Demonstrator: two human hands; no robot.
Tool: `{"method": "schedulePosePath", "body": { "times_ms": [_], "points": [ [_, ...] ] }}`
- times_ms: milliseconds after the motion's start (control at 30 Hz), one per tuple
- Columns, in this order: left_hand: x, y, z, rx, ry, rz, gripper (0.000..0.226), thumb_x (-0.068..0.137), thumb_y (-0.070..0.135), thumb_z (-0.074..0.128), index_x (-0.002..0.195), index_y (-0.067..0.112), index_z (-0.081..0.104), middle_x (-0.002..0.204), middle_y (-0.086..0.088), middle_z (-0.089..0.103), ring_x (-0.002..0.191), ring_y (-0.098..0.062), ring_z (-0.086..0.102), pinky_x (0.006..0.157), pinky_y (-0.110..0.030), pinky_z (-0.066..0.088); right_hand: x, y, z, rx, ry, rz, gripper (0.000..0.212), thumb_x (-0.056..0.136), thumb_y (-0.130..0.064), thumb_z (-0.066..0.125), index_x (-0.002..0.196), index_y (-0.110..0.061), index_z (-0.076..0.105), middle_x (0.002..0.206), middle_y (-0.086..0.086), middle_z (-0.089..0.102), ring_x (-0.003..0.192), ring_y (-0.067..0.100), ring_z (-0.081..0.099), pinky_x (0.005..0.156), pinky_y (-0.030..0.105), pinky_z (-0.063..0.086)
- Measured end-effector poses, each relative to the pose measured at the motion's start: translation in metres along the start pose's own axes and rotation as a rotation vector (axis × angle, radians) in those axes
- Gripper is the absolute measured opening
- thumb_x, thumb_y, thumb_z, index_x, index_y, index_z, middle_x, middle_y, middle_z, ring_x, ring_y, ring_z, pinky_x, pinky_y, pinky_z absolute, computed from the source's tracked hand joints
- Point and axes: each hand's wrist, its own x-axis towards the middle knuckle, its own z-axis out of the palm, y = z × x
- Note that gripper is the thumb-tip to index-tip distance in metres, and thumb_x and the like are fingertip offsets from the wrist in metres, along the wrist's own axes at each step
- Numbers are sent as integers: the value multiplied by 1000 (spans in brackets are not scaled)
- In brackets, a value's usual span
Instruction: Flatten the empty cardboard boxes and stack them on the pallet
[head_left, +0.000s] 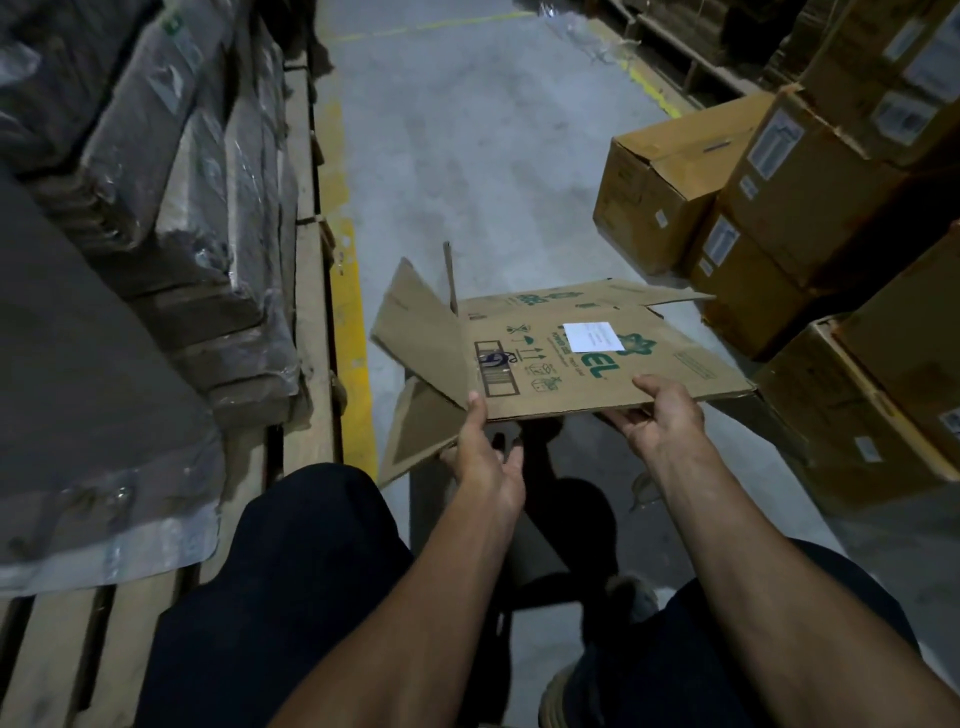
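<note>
both grips, left hand (485, 457) and right hand (662, 415), clasping flattened box (597, 358), green "el" lettering, white label (592, 336)

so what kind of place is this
Most likely a warehouse aisle: a wooden pallet of wrapped flattened cardboard, stacked labelled cartons, and yellow floor lines on concrete.

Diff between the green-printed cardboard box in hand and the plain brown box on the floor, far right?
The green-printed cardboard box is collapsed flat with its flaps splayed; the plain brown box is erected, with its top flaps closed. The first is held off the floor by the left hand and right hand; the second rests on the concrete floor. Both are brown corrugated cardboard.
</note>
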Motion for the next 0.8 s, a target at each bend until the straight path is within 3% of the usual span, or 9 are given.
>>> {"method": "schedulePosePath", "body": {
  "times_ms": [100, 200, 267, 333, 467, 533, 667, 733, 800],
  "points": [
    [16, 12, 2, -12, -68, 6, 53, 92, 39, 68, 135, 12, 53, 135, -12, 59, 120, -28, 58, 103, -49, 44, 4, 3, -1, 24, -2, 2, 49, 86, 9, 59, 130, -13, 55, 112, 22, 70, 94, 40, 71, 64, 61, 59],
    [30, 23, 8, -21, -72, 32, 48, 91, 32, 71, 129, 9, 55, 118, -20, 68, 102, -36, 69, 79, -57, 59, 4, 7, 2, 45, -21, 13, 50, 88, 9, 58, 132, -15, 53, 112, 20, 70, 95, 39, 71, 62, 58, 60],
    [38, 29, 10, 23, -64, 25, 41, 92, 24, 71, 125, 4, 59, 112, -24, 70, 98, -40, 71, 78, -61, 57, 2, 12, 4, 46, -46, 29, 48, 90, 7, 58, 133, -15, 52, 108, 20, 72, 92, 37, 72, 64, 58, 60],
    [48, 37, 9, 71, -46, 23, 36, 91, 11, 69, 124, -1, 61, 109, -26, 70, 93, -40, 72, 79, -61, 57, 0, 19, 6, 50, -54, 53, 45, 91, 6, 59, 131, -14, 54, 107, 20, 73, 92, 37, 73, 68, 60, 60],
    [66, 53, 2, 183, 4, 30, 34, 87, -8, 62, 122, -7, 61, 111, -30, 68, 88, -42, 71, 59, -53, 60, 3, 31, 6, 53, -68, 105, 36, 91, 3, 62, 122, -16, 58, 111, 19, 73, 97, 38, 72, 70, 59, 60],
    [75, 59, 4, 213, 26, 41, 38, 86, -11, 59, 123, -6, 60, 111, -30, 67, 86, -42, 70, 52, -50, 58, 6, 31, 6, 62, -67, 125, 31, 93, -8, 64, 122, -19, 59, 106, 18, 75, 93, 38, 73, 70, 58, 61],
    [91, 71, 4, 219, 76, 60, 40, 82, -14, 58, 121, -8, 61, 110, -29, 68, 87, -43, 69, 52, -52, 59, 15, 24, 9, 86, -71, 151, 33, 94, -40, 66, 120, -20, 61, 102, 16, 76, 95, 38, 73, 81, 62, 58],
    [98, 71, 0, 215, 114, 61, 39, 81, -15, 59, 119, -8, 62, 108, -29, 68, 87, -42, 69, 56, -49, 60, 19, 29, 10, 97, -42, 140, 33, 96, -31, 66, 126, -21, 59, 103, 15, 76, 89, 35, 75, 71, 56, 61],
    [105, 70, -4, 220, 139, 50, 39, 80, -14, 61, 118, -7, 63, 106, -28, 69, 89, -43, 70, 70, -54, 61, 25, 37, 10, 123, 13, 114, 38, 96, -12, 64, 131, -21, 57, 106, 14, 75, 83, 32, 76, 62, 48, 60]
  ]
}}
